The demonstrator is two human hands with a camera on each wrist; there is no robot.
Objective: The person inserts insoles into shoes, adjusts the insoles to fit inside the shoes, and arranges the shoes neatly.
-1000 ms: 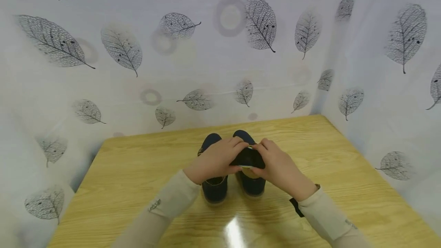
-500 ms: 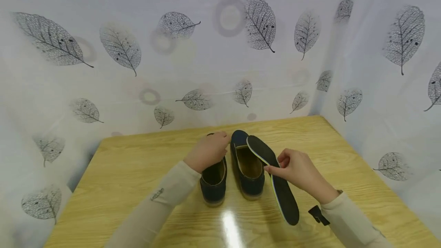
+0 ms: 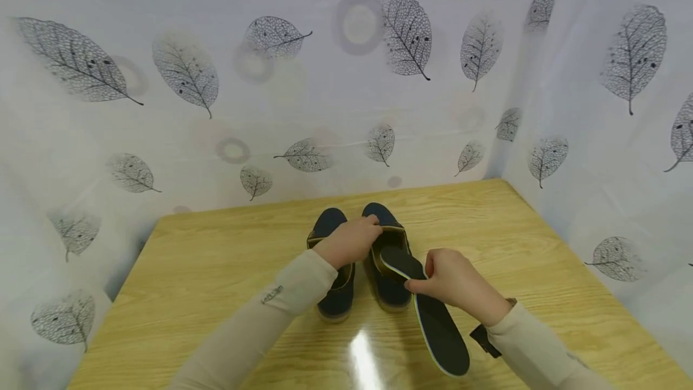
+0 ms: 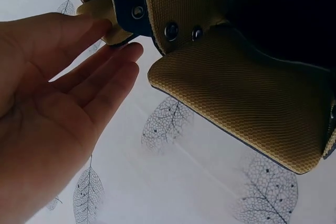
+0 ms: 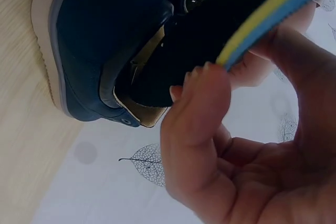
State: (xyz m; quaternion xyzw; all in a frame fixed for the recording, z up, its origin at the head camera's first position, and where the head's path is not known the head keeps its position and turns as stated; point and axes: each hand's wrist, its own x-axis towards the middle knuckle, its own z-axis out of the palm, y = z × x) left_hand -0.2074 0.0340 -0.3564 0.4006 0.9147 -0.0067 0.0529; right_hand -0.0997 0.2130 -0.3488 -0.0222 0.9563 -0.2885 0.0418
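Two dark navy shoes with tan lining stand side by side in the head view, toes away from me. At the right shoe (image 3: 393,290), my left hand (image 3: 351,241) pinches the edge of the opening near the tongue; the left wrist view shows the thumb against a tan-lined flap (image 4: 107,11). My left forearm passes over the left shoe (image 3: 335,303), partly covering it. Between thumb and fingers, my right hand (image 3: 452,278) holds a black insole (image 3: 441,330) with a yellow and blue edge. Its front end dips into the right shoe's opening, and its other end slants back toward me.
Both shoes stand on a wood-grain table (image 3: 216,269). A white curtain (image 3: 335,95) printed with dark leaves hangs behind and at both sides. A black strap (image 3: 485,340) hangs at my right sleeve.
Both hands worked at the insole; then the left let go and moved to the right shoe's opening. The right hand has lowered the insole's front end into that shoe.
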